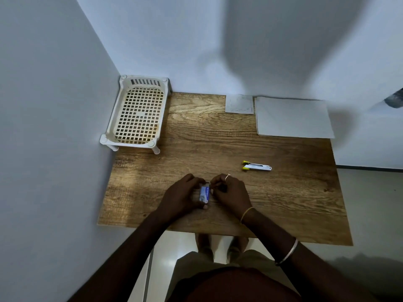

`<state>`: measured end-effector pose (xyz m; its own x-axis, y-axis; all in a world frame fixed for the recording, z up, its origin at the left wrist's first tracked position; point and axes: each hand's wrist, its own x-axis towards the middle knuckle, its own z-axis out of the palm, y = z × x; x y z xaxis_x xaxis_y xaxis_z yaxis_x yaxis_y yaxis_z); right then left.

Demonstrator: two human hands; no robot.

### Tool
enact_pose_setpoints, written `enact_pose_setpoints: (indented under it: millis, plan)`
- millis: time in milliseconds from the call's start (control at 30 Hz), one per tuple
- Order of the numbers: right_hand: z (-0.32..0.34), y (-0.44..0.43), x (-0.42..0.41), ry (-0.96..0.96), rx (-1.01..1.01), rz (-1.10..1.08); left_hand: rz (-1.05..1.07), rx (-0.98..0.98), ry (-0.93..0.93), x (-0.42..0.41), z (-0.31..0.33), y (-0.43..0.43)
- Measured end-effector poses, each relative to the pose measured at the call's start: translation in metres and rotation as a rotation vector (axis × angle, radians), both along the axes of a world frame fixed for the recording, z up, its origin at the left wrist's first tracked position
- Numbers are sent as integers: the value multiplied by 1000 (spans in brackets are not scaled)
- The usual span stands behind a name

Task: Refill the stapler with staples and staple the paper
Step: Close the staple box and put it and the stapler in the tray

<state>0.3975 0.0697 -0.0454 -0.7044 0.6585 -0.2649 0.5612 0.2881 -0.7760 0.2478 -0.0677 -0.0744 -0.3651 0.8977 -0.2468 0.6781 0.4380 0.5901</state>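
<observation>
Grip of left hand (pixel 181 196) and right hand (pixel 233 192) on one staple box (pixel 205 192); one stapler (pixel 257 166).

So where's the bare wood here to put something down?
Bare: the broad middle of the table, between basket, paper stack and stapler; the front-left corner; the front-right corner nearer than the stapler. Crowded: the far edge, with basket, small sheet and paper stack, and front centre, where left grip and right grip hold the staple box.
</observation>
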Motion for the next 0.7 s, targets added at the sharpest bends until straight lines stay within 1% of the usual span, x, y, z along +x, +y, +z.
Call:
enact_pose_setpoints:
  millis: [133,367,567,700]
  plan:
    - [0,-1,-1,23,-30,7,20,10,-11,1,1,0]
    - [-1,2,-2,0,-64,45,36,32,-15,4,-4,-1]
    - [-1,5,-3,1,-83,54,52,5,-19,4,-3,1]
    - [1,10,-4,-30,-72,122,59,-3,-56,2,-2,4]
